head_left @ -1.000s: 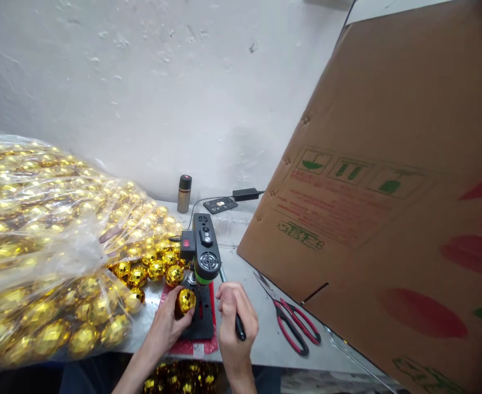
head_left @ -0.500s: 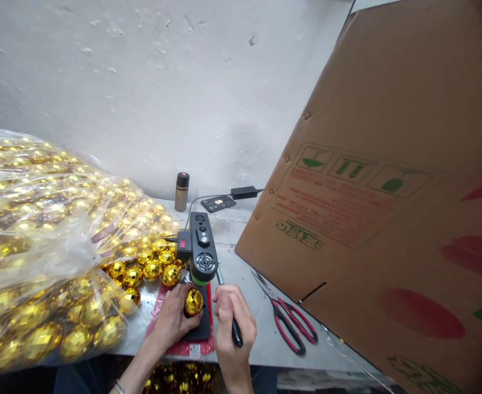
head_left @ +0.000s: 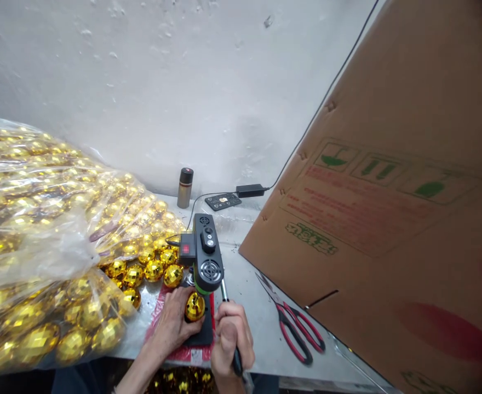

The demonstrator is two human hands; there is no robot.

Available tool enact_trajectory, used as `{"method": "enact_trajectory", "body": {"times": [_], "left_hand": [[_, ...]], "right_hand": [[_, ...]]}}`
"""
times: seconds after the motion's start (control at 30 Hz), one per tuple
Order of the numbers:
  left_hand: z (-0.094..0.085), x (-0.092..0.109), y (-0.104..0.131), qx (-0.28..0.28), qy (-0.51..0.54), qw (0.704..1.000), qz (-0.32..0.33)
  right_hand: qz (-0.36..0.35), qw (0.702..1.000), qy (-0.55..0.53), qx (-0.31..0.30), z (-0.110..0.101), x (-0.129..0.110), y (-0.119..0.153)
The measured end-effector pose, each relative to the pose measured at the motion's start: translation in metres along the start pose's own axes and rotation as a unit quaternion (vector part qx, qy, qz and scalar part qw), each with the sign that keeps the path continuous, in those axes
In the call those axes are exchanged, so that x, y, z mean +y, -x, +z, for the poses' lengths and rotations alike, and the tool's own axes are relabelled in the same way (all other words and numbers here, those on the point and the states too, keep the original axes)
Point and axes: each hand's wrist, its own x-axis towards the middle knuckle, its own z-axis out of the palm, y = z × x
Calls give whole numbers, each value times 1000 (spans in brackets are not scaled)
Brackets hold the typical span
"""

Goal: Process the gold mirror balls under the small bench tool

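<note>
A large cardboard box [head_left: 392,219] leans over the grey surface [head_left: 249,273]. Just left of the box lie red-handled scissors [head_left: 296,334]. Behind the box's left corner, by the wall, sit a black power adapter [head_left: 249,191], a small black remote [head_left: 223,201] and, further left, a brown bottle [head_left: 184,187].

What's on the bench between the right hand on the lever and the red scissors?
Nothing: in the head view the grey bench is bare between the right hand and the red scissors.
</note>
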Motion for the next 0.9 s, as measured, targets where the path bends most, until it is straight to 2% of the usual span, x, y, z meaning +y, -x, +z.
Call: {"method": "enact_trajectory", "body": {"times": [0.3,0.9], "left_hand": [[4,-4,1,-1,1,1000,3],[6,-3,0,11,-4,1000,8]], "right_hand": [[1,999,-2,47,7,5,8],[4,997,-21,80,17,6,7]]}}
